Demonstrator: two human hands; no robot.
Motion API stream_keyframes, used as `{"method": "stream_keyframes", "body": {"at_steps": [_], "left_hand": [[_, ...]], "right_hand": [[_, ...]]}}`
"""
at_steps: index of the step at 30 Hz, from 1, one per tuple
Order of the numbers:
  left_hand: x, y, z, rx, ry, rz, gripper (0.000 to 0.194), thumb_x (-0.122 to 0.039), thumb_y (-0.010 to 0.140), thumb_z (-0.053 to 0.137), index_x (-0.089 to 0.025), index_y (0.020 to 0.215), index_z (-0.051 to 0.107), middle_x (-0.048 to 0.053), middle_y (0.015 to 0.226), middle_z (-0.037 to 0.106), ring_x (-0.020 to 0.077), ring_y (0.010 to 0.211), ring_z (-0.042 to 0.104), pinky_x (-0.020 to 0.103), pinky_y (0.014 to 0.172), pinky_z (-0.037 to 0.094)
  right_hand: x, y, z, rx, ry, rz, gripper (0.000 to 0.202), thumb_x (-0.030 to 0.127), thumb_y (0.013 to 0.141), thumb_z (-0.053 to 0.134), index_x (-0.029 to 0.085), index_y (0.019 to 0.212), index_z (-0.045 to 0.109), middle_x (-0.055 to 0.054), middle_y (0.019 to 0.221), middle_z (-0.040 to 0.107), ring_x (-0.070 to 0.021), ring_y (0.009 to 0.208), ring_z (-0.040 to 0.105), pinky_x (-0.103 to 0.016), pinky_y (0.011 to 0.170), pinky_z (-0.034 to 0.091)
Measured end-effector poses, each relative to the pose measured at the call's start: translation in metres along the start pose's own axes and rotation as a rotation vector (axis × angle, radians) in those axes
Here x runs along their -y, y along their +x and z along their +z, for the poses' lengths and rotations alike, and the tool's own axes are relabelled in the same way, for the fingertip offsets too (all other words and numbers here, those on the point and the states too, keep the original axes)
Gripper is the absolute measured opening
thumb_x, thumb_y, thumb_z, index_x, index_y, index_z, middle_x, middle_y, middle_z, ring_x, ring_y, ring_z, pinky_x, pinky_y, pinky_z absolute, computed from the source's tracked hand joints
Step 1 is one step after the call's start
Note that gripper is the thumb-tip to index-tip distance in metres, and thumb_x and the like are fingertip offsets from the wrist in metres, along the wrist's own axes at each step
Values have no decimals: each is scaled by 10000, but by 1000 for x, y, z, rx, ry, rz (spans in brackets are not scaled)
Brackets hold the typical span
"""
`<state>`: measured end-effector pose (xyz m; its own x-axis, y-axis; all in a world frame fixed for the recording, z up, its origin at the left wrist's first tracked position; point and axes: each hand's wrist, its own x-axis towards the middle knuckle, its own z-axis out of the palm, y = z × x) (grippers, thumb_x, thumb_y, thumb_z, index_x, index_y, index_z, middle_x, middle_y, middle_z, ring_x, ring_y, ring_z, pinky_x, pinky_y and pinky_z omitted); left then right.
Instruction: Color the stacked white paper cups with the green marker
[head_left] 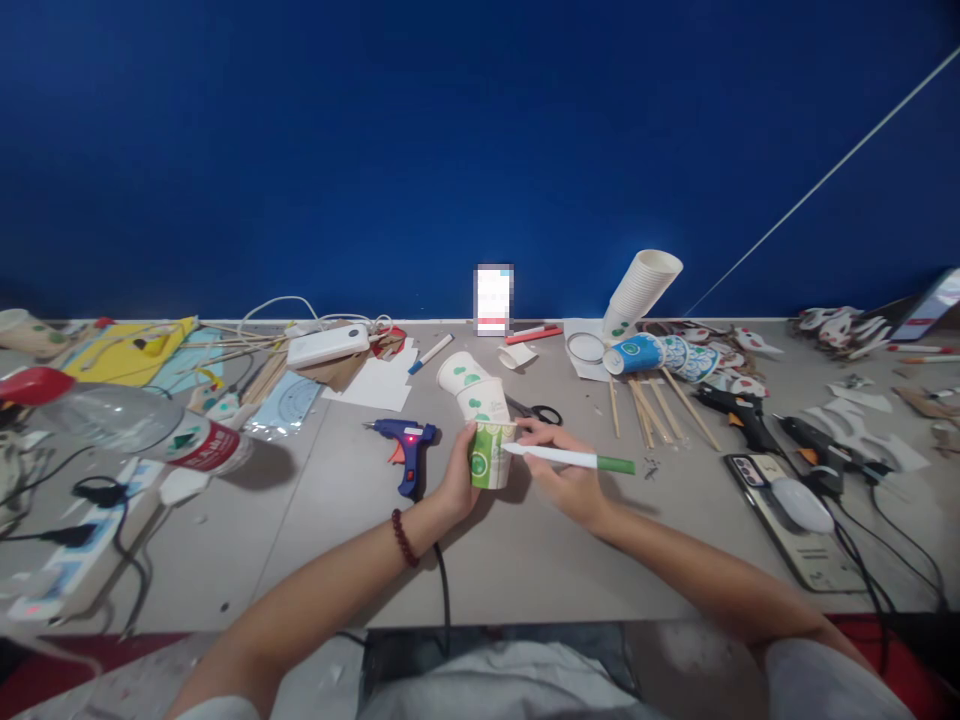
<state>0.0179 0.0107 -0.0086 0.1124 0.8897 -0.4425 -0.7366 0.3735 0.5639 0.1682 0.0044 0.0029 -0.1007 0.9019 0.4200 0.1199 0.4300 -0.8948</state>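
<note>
Near the middle of the table my left hand (455,477) is closed around the lower end of a curved chain of paper cups, gripping the green-and-white paper cup (486,458). Two white cups with green spots (471,384) bend up and to the left from it. My right hand (561,478) pinches a white marker (551,455) with a green end pointing right. The marker's other tip is at the side of the green cup; whether it touches cannot be told. Left of my left hand lies a blue glue gun (409,445) with an orange trigger.
Black scissors (544,413) lie behind my right hand. A large plastic bottle (150,425) lies at left above a power strip (90,545). A leaning cup stack (641,290), blue cups (637,353) and wooden sticks (649,410) are at right, near a phone (795,540) and black glue guns (742,415).
</note>
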Motion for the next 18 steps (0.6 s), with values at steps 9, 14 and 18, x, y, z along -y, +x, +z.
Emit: {"method": "stream_keyframes", "body": {"at_steps": [9, 14, 18], "left_hand": [[1, 2, -2, -38, -28, 0, 303, -425, 768, 695, -141, 875, 679, 31, 717, 703, 150, 569, 628, 260, 570, 509], [1, 3, -3, -21, -7, -9, 325, -437, 784, 674, -130, 891, 681, 41, 729, 704, 155, 573, 630, 263, 558, 504], [1, 1, -2, -14, 13, 0, 342, -449, 777, 679, -128, 894, 681, 37, 713, 699, 157, 565, 620, 266, 550, 496]], "right_hand": [[1, 0, 2, -37, -12, 16, 42, 269, 845, 664, 251, 882, 674, -73, 964, 764, -270, 1064, 715, -473, 960, 557], [1, 0, 2, -40, -16, 14, 48, 257, 851, 652, 251, 892, 677, -77, 961, 762, -265, 1052, 718, -469, 960, 560], [0, 0, 1, -17, -3, 8, 41, 245, 842, 658, 248, 876, 680, -79, 973, 762, -277, 1080, 709, -477, 955, 557]]}}
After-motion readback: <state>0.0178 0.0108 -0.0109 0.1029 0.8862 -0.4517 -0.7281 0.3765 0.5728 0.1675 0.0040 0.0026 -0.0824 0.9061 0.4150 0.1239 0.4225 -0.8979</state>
